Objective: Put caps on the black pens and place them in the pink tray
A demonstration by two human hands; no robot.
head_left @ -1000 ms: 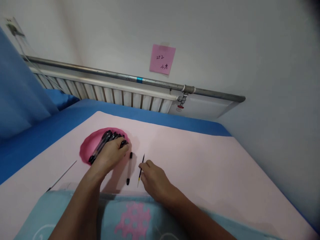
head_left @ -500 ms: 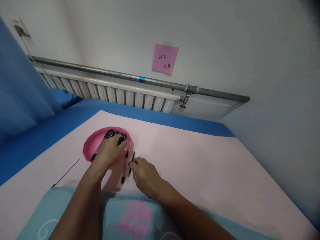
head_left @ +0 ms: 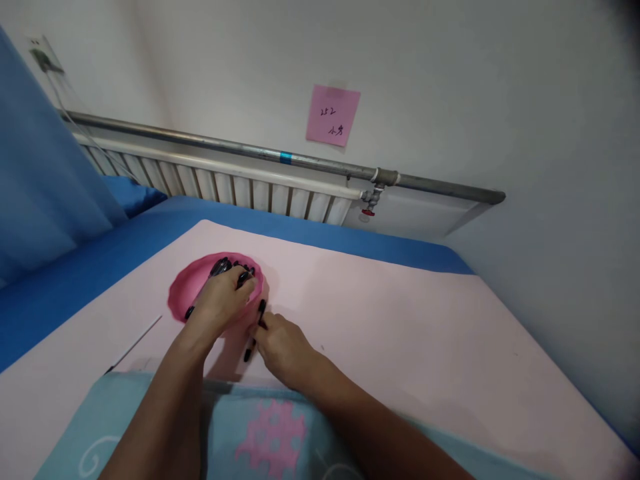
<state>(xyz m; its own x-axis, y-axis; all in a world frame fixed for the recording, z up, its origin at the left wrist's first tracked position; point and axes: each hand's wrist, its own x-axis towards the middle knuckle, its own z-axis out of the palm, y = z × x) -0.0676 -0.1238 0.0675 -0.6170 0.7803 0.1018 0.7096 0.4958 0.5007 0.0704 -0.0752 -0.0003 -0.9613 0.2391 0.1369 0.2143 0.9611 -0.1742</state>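
Observation:
A pink dish (head_left: 187, 292) lies on the pale pink sheet (head_left: 390, 320) and holds several black pens (head_left: 226, 267). My left hand (head_left: 220, 303) rests over the dish with its fingers curled on the pens. My right hand (head_left: 280, 347) is just right of the dish, fingers pinched on a black-capped pen (head_left: 255, 330) that lies on the sheet. The thin pen refill seen earlier is hidden under this hand.
A thin white stick (head_left: 135, 343) lies on the sheet at the left. A light blue patterned cushion (head_left: 260, 440) is at the near edge. Behind stand a blue mattress (head_left: 100, 247), a white radiator (head_left: 220, 183) with a grey pipe, and a pink note (head_left: 333, 115) on the wall.
My right hand has slid left across the sheet with the thin refill to the capped pen beside the dish. My left hand has stayed on the pens in the dish.

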